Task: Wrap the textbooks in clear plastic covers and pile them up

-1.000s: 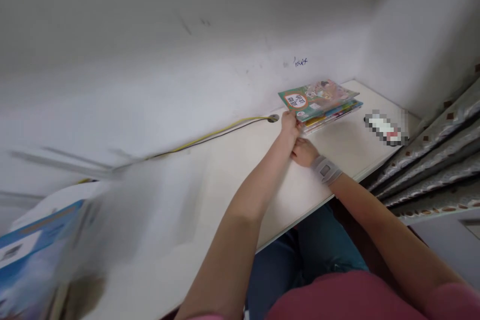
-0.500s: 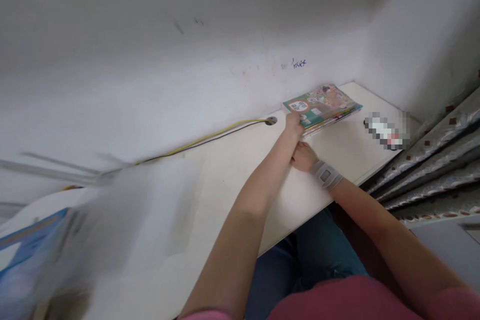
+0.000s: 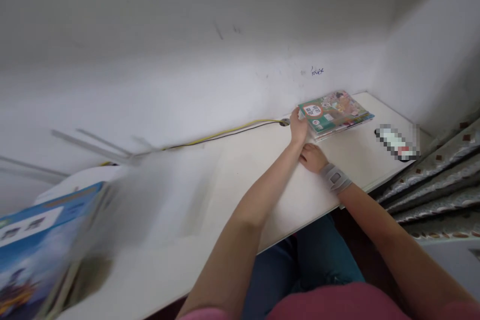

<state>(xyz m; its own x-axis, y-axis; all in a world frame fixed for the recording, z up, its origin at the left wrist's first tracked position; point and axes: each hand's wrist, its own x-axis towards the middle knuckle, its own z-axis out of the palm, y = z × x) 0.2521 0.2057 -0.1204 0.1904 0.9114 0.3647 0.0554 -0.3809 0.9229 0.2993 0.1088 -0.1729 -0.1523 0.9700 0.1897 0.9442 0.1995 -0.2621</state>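
A stack of books [image 3: 333, 115], topped by one with a green and illustrated cover, lies flat on the white desk against the wall. My left hand [image 3: 299, 126] presses along the left end of the stack, its fingers laid against the edge and not wrapped round it. Just below, close to the stack's near left corner, my right hand [image 3: 314, 158] rests on the desk with fingers stretched toward my left wrist. A grey band [image 3: 335, 178] is on my right wrist.
Yellow and black cables [image 3: 232, 131] run along the wall into a desk hole [image 3: 285, 122]. A pixelated object [image 3: 396, 142] lies right of the stack. Blue-covered books [image 3: 48, 240], partly blurred, are at the left. A patterned curtain [image 3: 431, 180] hangs at the right.
My view has shifted left, so things appear further right. My left hand has moved from the stack's near left corner to its left end. My right hand stays close below.
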